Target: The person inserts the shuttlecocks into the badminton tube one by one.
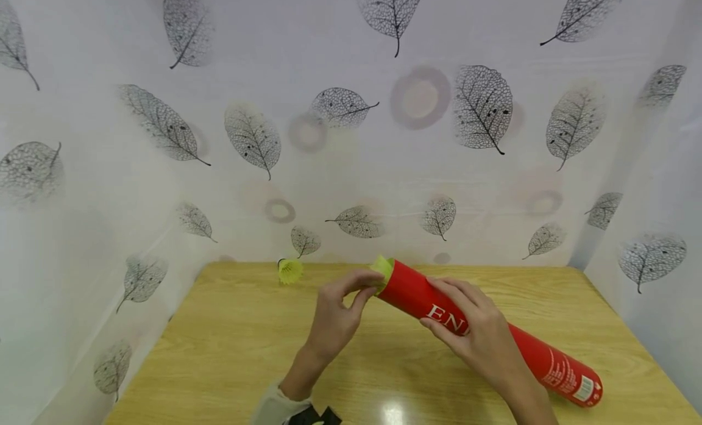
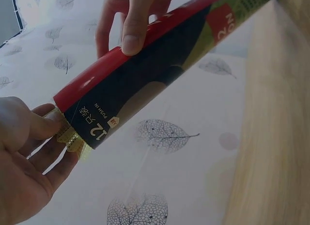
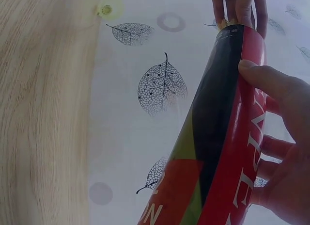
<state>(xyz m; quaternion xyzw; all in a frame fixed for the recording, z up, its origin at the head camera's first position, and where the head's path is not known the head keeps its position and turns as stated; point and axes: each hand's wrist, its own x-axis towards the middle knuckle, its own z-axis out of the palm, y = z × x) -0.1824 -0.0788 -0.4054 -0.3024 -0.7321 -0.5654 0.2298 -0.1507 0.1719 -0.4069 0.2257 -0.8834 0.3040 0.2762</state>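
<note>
A long red shuttlecock tube (image 1: 414, 288) leans across the table, its open end raised toward the left. My right hand (image 1: 477, 327) grips it around the middle, thumb on one side and fingers on the other. At the open end, my left hand (image 1: 342, 309) pinches a yellow shuttlecock (image 1: 384, 267). Only the skirt's edge (image 2: 75, 142) sticks out of the tube in the left wrist view; the rest is hidden inside. Dark, red and olive printing covers the tube's other side (image 3: 213, 108).
A second yellow shuttlecock (image 1: 290, 270) lies near the back edge of the wooden table (image 1: 230, 333). The tube's bottom end (image 1: 589, 388) is low at the right. A pale wall covering (image 1: 351, 169) with leaf prints stands behind and at both sides.
</note>
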